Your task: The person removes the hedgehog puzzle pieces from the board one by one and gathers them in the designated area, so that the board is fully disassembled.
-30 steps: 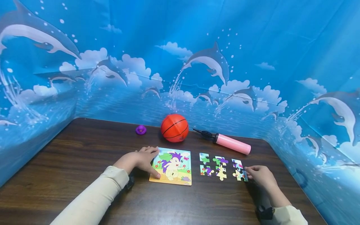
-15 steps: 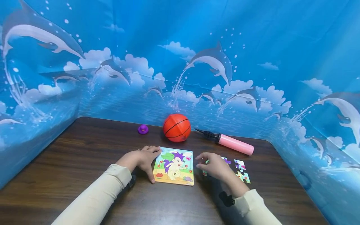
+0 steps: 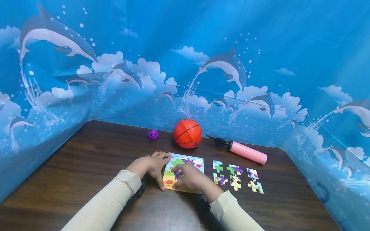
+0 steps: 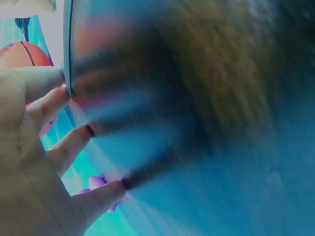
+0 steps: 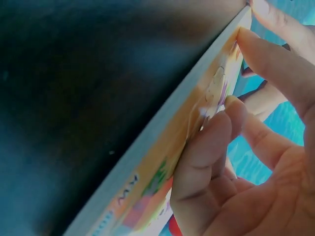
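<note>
Puzzle board [image 3: 185, 175] is steadied at its left edge by the left hand [image 3: 150, 165]; fingertips of the right hand [image 3: 188, 178] pinch at a piece. A slip could scatter loose pieces [image 3: 237, 176].

Right hand [image 3: 189, 178] covers the puzzle board [image 3: 196, 162] middle and near edge. Left wrist view: worktop [image 4: 206, 98] motion-blurred. Loose puzzle pieces [image 3: 235, 175] too small to read; both sleeves cut off at frame bottom.

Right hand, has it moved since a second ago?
Yes. The right hand went left, from the loose puzzle pieces onto the puzzle board.
</note>
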Motion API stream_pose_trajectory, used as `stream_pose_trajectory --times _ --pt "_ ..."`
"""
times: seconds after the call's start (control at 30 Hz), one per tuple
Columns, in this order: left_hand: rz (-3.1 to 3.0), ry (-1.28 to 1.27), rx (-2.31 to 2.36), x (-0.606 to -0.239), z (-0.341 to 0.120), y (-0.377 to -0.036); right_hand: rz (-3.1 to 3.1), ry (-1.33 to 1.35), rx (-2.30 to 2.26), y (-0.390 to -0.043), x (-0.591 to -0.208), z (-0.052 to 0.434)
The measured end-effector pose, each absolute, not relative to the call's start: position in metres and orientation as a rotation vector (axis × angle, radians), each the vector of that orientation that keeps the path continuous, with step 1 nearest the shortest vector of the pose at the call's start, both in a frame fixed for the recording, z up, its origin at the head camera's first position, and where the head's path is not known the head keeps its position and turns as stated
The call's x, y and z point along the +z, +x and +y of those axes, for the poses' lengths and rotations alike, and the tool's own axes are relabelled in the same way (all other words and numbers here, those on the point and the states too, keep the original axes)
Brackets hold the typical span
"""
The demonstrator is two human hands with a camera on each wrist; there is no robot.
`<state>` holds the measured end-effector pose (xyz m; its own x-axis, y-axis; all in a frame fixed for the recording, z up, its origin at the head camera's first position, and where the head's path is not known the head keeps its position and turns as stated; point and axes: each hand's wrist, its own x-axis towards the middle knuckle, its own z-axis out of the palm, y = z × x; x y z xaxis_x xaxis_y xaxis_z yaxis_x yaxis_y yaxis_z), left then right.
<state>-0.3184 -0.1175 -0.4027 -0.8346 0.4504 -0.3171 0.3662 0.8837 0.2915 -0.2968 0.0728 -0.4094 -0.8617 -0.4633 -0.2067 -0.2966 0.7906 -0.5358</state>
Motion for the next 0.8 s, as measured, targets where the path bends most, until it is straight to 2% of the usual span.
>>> stream_pose_trajectory --times 0.37,0.8 --pt "2.647 0.56 0.327 -0.399 -0.117 -0.317 2.577 -0.565 -0.877 -0.299 -0.414 0.074" --pt "2.663 0.57 0.277 -0.401 -0.114 -0.318 2.29 -0.362 -1.561 -0.295 -0.418 0.096"
